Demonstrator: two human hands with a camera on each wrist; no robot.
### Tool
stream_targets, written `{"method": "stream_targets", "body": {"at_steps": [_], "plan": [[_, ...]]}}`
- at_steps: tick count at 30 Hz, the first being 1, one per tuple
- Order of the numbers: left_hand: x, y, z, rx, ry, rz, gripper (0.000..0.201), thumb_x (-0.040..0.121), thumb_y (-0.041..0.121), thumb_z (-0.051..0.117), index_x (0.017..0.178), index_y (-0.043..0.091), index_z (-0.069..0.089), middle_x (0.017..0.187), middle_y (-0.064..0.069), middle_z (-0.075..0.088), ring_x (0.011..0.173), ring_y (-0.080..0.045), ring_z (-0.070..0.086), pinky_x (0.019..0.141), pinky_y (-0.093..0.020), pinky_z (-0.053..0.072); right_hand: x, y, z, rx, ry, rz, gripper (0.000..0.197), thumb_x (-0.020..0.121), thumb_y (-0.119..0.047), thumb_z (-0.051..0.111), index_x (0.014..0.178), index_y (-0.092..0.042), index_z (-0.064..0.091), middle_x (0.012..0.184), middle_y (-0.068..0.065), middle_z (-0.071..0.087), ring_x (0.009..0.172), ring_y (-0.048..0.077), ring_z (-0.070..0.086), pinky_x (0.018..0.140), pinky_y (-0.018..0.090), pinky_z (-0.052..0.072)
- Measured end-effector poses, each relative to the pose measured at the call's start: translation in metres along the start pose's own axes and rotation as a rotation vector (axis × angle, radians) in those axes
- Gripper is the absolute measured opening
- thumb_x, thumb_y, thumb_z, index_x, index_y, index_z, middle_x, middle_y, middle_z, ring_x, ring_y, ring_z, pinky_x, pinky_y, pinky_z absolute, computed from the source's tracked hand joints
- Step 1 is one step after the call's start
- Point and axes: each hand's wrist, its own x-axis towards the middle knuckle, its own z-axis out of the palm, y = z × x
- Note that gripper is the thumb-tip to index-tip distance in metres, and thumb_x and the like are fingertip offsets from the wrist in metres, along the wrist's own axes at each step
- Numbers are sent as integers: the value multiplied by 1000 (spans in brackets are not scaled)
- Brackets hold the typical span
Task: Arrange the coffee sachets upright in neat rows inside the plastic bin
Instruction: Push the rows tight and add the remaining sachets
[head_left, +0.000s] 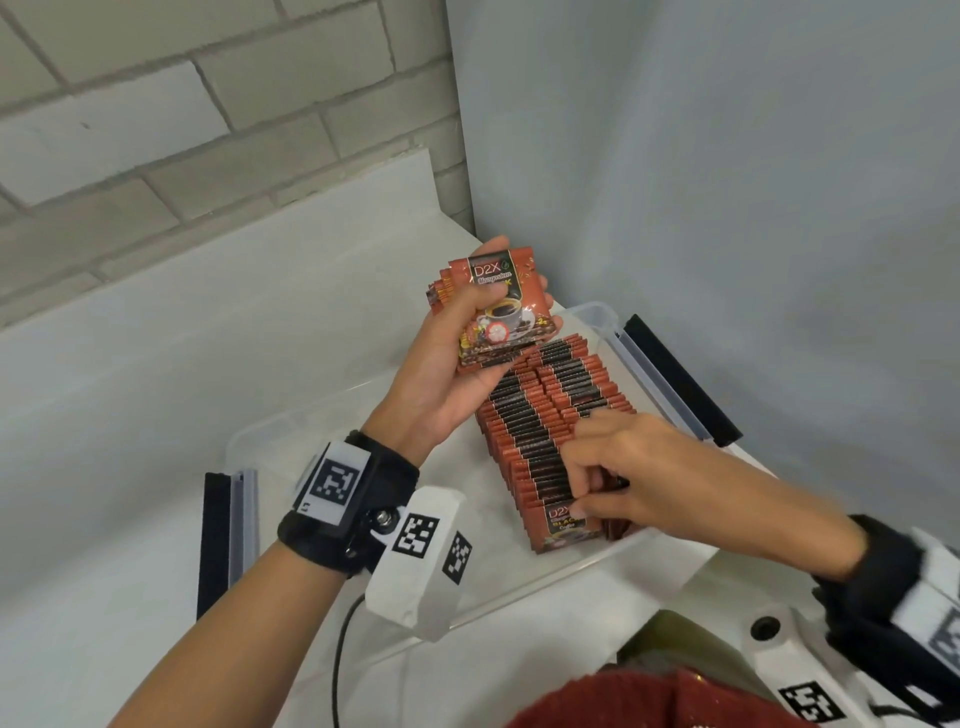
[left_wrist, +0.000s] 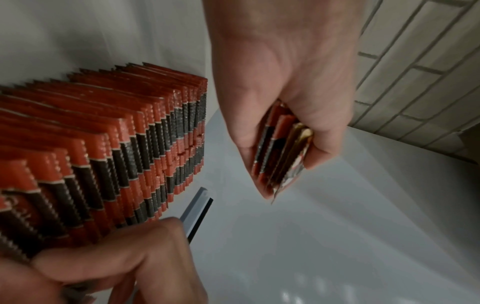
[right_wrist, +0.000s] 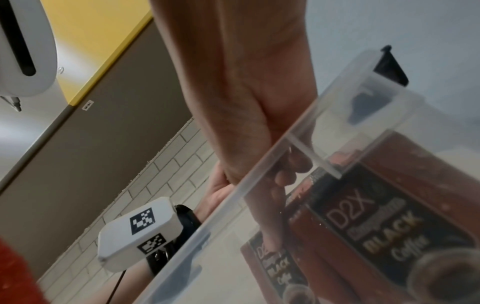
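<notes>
Gripped in the left hand (head_left: 452, 364), a fanned stack (head_left: 498, 312) of red coffee sachets is held above the far end of the bin (head_left: 597, 317), thumb across the printed front, fingers curled behind. Right hand (head_left: 639, 478) reaches into the bin, its fingertips (head_left: 584, 512) pinching the tops of the nearest sachets in the rows (head_left: 550, 415). These stand upright in 2 rows along the bin's right side, touching one another. Both wrists wear black bands with white marker blocks (head_left: 421, 561).

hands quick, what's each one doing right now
left hand: holding a stack of sachets.
right hand: fingers pinching sachets in the bin.
</notes>
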Motion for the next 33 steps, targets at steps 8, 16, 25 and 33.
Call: {"method": "stream_targets", "body": {"at_steps": [8,16,25,33], "plan": [[0,-1,0,35,1,-19,41,85,6,55,125,18,59,113,-13,67,94,-20,68,76,-31,55,2,1,1,31,-59,71,22,85,-27,71,73,-24,54,83,-19,51,86,-7,46,74,6,35],[1,-1,0,79,-19,-21,41,83,3,57,120,19,61,114,-9,68,95,-22,69,77,-33,56,1,2,-8,194,-35,151,26,77,-30,78,66,-25,56,74,-28,56,80,-9,52,68,9,41],[1,-5,0,140,-85,-56,42,79,0,61,116,20,63,114,-10,68,102,-28,66,86,-39,55,4,6,-61,546,534,291,29,66,-46,72,80,-21,70,75,-7,70,70,9,62,68,23,52],[-3,-8,0,264,-180,-138,44,79,-5,63,115,19,63,109,-9,69,100,-28,67,83,-37,56,14,6,-57,763,668,326,31,78,-34,69,105,-19,69,80,-6,73,72,-3,64,58,6,43]]}}
